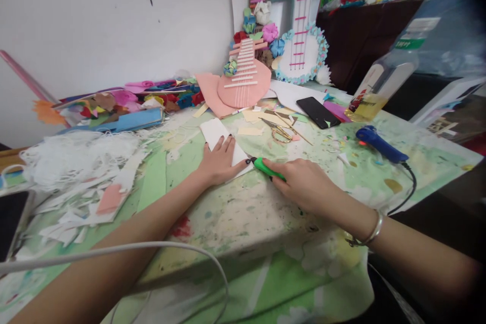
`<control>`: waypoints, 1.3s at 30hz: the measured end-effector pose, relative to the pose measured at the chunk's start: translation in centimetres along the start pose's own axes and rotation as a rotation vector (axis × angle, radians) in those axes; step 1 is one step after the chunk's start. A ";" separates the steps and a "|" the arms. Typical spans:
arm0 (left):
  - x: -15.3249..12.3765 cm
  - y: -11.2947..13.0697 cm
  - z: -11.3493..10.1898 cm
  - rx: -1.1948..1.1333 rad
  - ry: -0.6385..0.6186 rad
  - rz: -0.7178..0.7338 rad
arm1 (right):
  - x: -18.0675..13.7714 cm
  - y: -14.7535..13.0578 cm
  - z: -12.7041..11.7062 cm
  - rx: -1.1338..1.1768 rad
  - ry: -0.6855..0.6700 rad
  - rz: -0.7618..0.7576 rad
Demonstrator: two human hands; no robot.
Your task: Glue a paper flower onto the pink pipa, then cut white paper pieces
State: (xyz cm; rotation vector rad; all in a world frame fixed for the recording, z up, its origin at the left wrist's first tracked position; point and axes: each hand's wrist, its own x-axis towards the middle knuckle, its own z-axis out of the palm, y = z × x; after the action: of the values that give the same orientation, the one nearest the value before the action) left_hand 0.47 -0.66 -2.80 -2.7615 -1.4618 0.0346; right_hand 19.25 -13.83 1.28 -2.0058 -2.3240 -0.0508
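My left hand (218, 163) lies with spread fingers on a white sheet of paper or foam board (213, 130), pressing it to the table. My right hand (304, 182) grips a green-handled cutter knife (266, 166). Its dark tip meets the right corner of the white sheet, close beside my left thumb. The blade itself is too small to make out. Beyond the hands lie gold-handled scissors (281, 134) and a thin wooden stick (294, 126).
A blue corded tool (381, 144) lies right, near a bottle of yellow liquid (374, 91) and a black phone (317, 112). Paper instrument models (245, 81) lean at the back. White shreds (83, 157) heap up left. A white cable (167, 244) loops across the front.
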 end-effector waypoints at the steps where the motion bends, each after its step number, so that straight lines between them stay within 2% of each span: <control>1: 0.0 0.0 0.0 0.000 -0.001 -0.002 | 0.0 0.1 0.1 -0.003 -0.001 0.003; 39: -0.1 0.2 0.0 0.017 0.003 -0.021 | 0.3 -1.4 0.3 0.003 -0.027 0.087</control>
State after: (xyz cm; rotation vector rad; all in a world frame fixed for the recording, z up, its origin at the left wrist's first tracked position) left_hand 0.62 -0.83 -2.84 -2.7317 -1.4822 0.0425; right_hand 17.85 -13.70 1.07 -2.1165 -2.2472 -0.0157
